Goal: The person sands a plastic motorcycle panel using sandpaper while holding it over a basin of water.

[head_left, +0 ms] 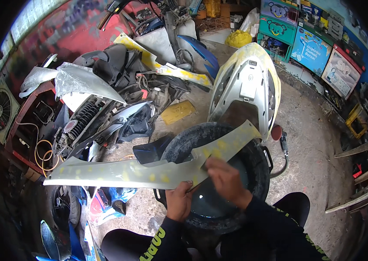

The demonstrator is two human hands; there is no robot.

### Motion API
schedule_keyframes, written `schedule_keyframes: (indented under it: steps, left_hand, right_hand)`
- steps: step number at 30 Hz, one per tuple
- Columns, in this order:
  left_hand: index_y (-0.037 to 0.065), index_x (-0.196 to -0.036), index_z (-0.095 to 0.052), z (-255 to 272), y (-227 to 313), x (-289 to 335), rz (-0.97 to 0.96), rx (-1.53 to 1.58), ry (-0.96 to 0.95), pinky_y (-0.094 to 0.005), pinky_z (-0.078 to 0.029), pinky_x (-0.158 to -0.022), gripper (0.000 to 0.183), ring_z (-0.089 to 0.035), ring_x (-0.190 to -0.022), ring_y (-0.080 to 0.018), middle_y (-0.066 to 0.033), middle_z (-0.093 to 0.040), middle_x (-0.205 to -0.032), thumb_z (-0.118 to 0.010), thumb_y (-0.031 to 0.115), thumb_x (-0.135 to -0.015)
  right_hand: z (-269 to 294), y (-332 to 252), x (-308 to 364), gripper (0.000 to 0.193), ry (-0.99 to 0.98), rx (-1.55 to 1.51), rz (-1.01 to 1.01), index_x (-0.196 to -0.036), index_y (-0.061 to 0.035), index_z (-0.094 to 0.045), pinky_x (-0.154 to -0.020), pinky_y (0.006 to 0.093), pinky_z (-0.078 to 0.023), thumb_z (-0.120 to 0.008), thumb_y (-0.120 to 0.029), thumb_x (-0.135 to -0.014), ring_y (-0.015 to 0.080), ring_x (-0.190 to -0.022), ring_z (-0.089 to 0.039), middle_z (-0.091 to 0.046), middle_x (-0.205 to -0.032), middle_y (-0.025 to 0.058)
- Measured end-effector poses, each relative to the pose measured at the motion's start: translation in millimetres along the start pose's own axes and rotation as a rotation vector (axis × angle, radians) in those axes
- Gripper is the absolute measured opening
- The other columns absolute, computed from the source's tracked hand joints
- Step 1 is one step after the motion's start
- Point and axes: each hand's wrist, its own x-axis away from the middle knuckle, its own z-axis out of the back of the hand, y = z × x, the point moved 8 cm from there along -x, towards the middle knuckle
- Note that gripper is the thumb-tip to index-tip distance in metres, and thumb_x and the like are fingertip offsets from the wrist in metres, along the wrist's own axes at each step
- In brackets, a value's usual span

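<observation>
A long silver-grey motorcycle body panel (pixel 119 172) with yellow patches lies across a black tub (pixel 260 191) of water, reaching far out to the left. Its right part angles upward over the tub. My left hand (pixel 179 203) grips the panel's lower edge near the middle, thumb on the upper face. My right hand (pixel 227 179) is on the panel just right of that, slightly blurred, with its fingers bent together. A small dark piece shows at those fingertips; its kind is unclear.
A large silver body panel (pixel 250 89) with yellow edges stands beyond the tub. Piled motorcycle parts, including a shock absorber (pixel 82 117), fill the left. A hose (pixel 285 161) with a round head lies right of the tub. Green drawers (pixel 275 28) stand at the back right.
</observation>
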Motion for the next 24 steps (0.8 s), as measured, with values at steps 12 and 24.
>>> schedule_keyframes:
  steps: [12, 24]
  left_hand:
    - [-0.003, -0.117, -0.055, -5.3, -4.7, -4.3, 0.024, -0.012, -0.025, -0.0455, -0.056, -0.092, 0.031, -0.066, -0.103, -0.0270, -0.0136, -0.063, -0.111, -0.055, -0.001, -0.086]
    - [-0.002, -0.122, -0.054, -8.1, 11.4, -1.4, 0.049, -0.012, -0.046, -0.0466, -0.055, -0.094, 0.036, -0.065, -0.106, -0.0292, -0.0139, -0.062, -0.115, -0.054, -0.002, -0.085]
  right_hand:
    - [-3.1, -10.3, -12.4, 0.014, 0.019, 0.000, -0.112, -0.099, 0.0020, -0.070, -0.092, 0.0462, -0.052, -0.066, -0.008, -0.090, 0.0353, -0.102, -0.066, -0.068, -0.106, 0.0161]
    - [-1.5, -19.5, 0.0, 0.015, 0.016, 0.000, 0.057, -0.102, 0.0014, -0.073, -0.094, 0.0391, -0.054, -0.064, -0.004, -0.091, 0.0330, -0.109, -0.068, -0.070, -0.111, 0.0162]
